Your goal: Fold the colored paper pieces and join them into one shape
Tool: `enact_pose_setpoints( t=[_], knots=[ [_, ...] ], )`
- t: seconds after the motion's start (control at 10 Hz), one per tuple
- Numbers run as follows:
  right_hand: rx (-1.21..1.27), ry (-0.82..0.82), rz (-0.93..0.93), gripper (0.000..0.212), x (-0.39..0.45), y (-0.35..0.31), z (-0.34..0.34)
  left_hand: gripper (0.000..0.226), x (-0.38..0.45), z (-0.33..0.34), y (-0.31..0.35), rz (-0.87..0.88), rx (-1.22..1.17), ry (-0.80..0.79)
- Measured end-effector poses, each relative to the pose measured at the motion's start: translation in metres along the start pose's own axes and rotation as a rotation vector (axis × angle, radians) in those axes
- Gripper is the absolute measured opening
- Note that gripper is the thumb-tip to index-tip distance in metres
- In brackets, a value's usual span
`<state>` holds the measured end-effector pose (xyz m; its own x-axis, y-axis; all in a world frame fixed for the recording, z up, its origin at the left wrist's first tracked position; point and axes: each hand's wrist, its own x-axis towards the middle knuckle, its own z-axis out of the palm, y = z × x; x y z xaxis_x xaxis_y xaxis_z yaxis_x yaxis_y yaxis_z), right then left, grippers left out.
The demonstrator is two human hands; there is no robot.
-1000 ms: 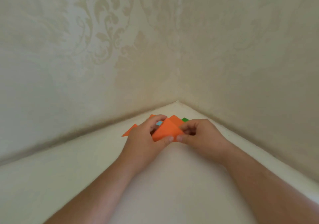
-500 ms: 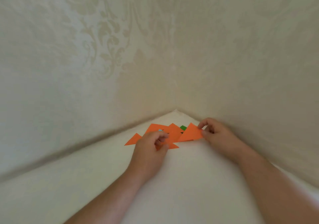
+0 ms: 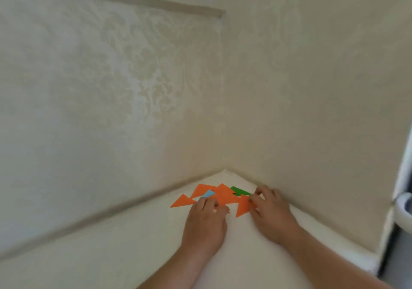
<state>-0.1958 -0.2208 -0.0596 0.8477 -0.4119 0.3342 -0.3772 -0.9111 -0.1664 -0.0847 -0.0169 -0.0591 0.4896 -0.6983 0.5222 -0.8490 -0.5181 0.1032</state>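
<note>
Because both forearms reach in from the near edge, the hands meet just in front of the pile of folded orange paper triangles (image 3: 219,196), which serves here as the landmark. The left hand (image 3: 204,219) lies on the near side of the pile, palm down, its fingertips curled onto the nearest orange edges; whether that grip actually pinches a piece or only pins it flat, I cannot tell. The likely reason for the pressure is to keep the loose stack from sliding on the smooth cream worktop (image 3: 111,244). To the right of the pile, the right hand (image 3: 270,213) pinches a single orange triangle (image 3: 243,206) by its right corner, thumb and fingers clenched on the paper, the point of the piece aimed toward the person. It touches or just overlaps the pile's right edge, seemingly being set down with the other finished units or lined up for joining.

On the pile's left, one orange triangle (image 3: 181,201) juts out flat on the worktop. A small light blue piece (image 3: 208,193) rests on the pile's left part, just beyond the left fingertips. Behind the pile's right side a green piece (image 3: 239,191) peeks out, close to the corner where the two patterned walls (image 3: 133,88) meet. The joining does not appear begun; the pieces look separate.
</note>
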Motion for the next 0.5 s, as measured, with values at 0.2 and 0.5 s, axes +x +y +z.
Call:
enact_pose_setpoints(
  t=[0.2, 0.5],
  knots=[
    [-0.126, -0.410, -0.011, 0.079, -0.038, -0.015, -0.020, 0.041, -0.045, -0.026, 0.012, -0.079, 0.114, -0.132],
    [0.569, -0.121, 0.011, 0.058, -0.113, -0.020, -0.082, 0.036, -0.138, -0.062, 0.030, 0.014, -0.117, 0.013]
  ],
)
